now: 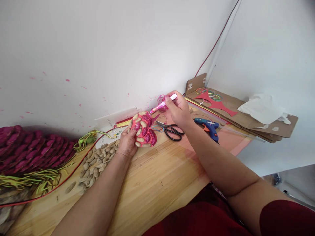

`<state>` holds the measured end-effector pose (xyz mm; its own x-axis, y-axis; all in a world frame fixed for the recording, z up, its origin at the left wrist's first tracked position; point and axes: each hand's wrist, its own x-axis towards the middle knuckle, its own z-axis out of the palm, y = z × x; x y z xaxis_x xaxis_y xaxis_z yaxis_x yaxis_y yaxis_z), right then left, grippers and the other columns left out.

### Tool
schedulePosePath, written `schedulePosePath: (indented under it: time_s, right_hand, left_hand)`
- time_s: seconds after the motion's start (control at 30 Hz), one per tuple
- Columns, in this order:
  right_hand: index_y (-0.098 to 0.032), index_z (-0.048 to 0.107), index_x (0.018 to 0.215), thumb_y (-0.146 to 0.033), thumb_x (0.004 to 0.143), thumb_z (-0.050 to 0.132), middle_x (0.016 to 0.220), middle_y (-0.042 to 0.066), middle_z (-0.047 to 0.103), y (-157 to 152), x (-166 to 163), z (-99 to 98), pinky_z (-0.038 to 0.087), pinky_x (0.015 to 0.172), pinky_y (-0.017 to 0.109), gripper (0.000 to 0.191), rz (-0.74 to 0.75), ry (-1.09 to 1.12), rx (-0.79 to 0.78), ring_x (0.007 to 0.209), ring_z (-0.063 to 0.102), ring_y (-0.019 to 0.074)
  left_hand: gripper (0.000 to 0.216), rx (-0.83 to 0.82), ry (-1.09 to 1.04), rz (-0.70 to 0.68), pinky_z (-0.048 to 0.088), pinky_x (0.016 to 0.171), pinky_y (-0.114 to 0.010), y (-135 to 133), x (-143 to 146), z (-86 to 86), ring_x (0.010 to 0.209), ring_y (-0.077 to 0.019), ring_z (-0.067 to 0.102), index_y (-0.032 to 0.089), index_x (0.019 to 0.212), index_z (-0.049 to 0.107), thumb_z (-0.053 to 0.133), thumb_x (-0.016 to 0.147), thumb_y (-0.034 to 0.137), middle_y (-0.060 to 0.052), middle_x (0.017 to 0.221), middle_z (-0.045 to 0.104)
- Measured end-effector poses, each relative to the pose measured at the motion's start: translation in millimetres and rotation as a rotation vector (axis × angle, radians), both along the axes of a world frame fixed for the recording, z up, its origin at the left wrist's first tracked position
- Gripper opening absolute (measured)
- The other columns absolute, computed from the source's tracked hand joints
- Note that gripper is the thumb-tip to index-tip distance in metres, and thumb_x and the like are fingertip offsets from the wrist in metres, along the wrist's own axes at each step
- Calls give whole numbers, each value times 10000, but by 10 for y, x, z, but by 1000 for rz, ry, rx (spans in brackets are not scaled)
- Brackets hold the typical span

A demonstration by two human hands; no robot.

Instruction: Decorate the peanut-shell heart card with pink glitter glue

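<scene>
1. White walls (123, 49), flecked with pink paint, meet in a corner behind the wooden table (157, 177) where we sit.
2. At the table's left edge we see a heap of pink-painted shells (31, 147). Green and yellow cords (36, 180) trail out beneath it, and a thin red cable (69, 173) runs across the wood.
3. Just right of that lies a loose pile of plain peanuts (97, 162), touching the heel of our left hand (128, 142).
4. Our left hand grips a round piece (144, 129) studded with peanuts, some painted pink and some bare. The fingers are closed around its lower left rim, with the thumb pressed on its face. The piece is held tilted just above the table, near the back edge and left of the corner.
5. Our right hand (178, 109) is up and to the right of the piece, and its fingers pinch a pink stick (163, 104); we cannot tell whether it is a brush or a pen.
   - The stick's long axis slopes down and to the left from the fingers.
   - Its lower tip sits just beside the piece's upper right rim, so the piece lies down-left of our right fingertips.
   - We cannot tell whether the tip touches.
6. A small pink cup (161, 100) stands behind the stick, near the wall.
7. Black scissors (171, 130) lie under our right wrist, blades pointing left.
8. A blue glue gun (208, 126) rests further right, apart from both hands.
9. At the right edge, cardboard (270, 126) carries a red paper cut-out (216, 103), rubber bands (211, 95) and a white tissue (261, 108).
</scene>
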<state>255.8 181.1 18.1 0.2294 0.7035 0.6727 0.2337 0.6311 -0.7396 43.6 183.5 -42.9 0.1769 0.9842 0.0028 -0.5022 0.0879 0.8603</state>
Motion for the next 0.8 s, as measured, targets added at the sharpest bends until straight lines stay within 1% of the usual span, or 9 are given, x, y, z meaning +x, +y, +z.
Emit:
schedulePosePath:
  time_s: [0.2,0.37,0.47,0.57,0.63,0.7,0.8]
  right_hand:
    - [-243,600,890,-768,911,629,705,-44,560,-3,-3,-3,442,617,288,527,26,11,-12,624,508,117]
    - [-237,598,886,-687,938,654,705,-46,570,-38,-32,3,406,613,274,457,33,-6,-50,630,505,112]
    - [-236,602,890,-644,952,662,718,-43,580,-55,-49,7,398,628,272,417,25,-22,-49,648,506,113]
    - [-238,610,896,-613,965,665,724,-41,579,-58,-51,5,391,635,276,385,6,-42,-31,648,490,116]
    - [-244,614,914,-607,974,659,727,-40,573,-53,-42,2,390,629,278,371,6,-40,-25,639,483,118]
    - [-246,614,916,-611,974,659,728,-39,563,-46,-28,3,389,626,279,372,-4,-28,-17,636,479,118]
    - [-240,603,886,-643,956,669,714,-44,533,-38,-9,11,383,621,279,414,15,10,-14,632,464,112]
  left_hand:
    - [552,22,-27,46,549,566,-244,-3,19,3,572,-131,669,201,889,730,1053,502,424,0,800,783]
    - [550,-8,-107,67,542,577,-220,44,-20,-28,641,-142,703,213,938,759,1063,499,345,-2,828,803]
    - [554,-25,-129,92,501,525,-202,55,-29,-31,623,-139,697,207,961,775,1060,496,307,-2,801,797]
    - [502,-23,-95,116,444,469,-190,41,-16,-11,559,-121,658,181,880,759,1055,507,340,0,737,773]
    - [507,-27,-70,132,415,445,-187,26,-2,7,501,-100,610,174,831,741,1060,484,359,10,698,756]
    - [518,-29,-56,150,421,448,-188,15,10,23,473,-89,583,171,809,730,1063,461,363,20,672,742]
    - [519,-38,-49,168,430,455,-189,3,20,41,486,-97,604,168,792,722,1060,447,356,18,664,737]
